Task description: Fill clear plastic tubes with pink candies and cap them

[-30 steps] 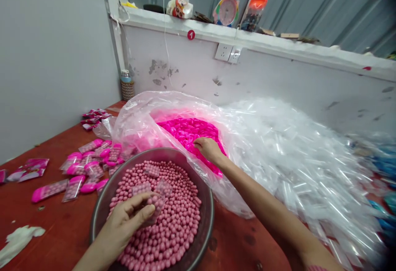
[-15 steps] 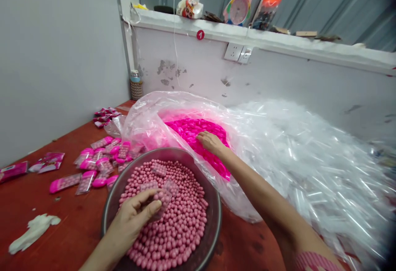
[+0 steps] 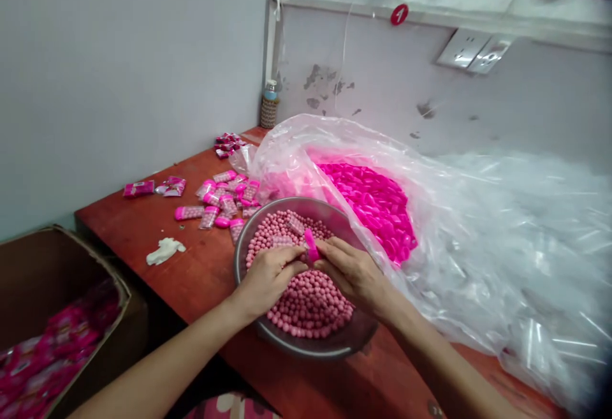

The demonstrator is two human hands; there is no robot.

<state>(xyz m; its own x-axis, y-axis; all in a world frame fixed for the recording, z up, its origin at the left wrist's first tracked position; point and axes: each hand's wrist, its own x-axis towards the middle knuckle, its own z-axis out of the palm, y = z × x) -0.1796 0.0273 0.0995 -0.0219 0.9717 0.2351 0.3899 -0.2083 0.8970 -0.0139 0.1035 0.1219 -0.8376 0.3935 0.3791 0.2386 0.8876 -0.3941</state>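
Above the metal bowl of pink beads, my two hands meet. My left hand pinches a small clear container, mostly hidden by the fingers. My right hand grips a bright pink cap, which is at the container's end; whether it is seated I cannot tell. Other small clear containers lie on the beads. Right behind the bowl, a clear plastic bag stands open, full of loose pink caps.
Capped bead containers lie in a pile left of the bowl. Pink packets and a crumpled white scrap are on the red table. A cardboard box of pink packets stands lower left. Clear plastic pieces fill the right side.
My right hand has come out of the bag of caps with a pink cap and joined my left hand over the bowl. The view has swung left and down, showing the cardboard box.
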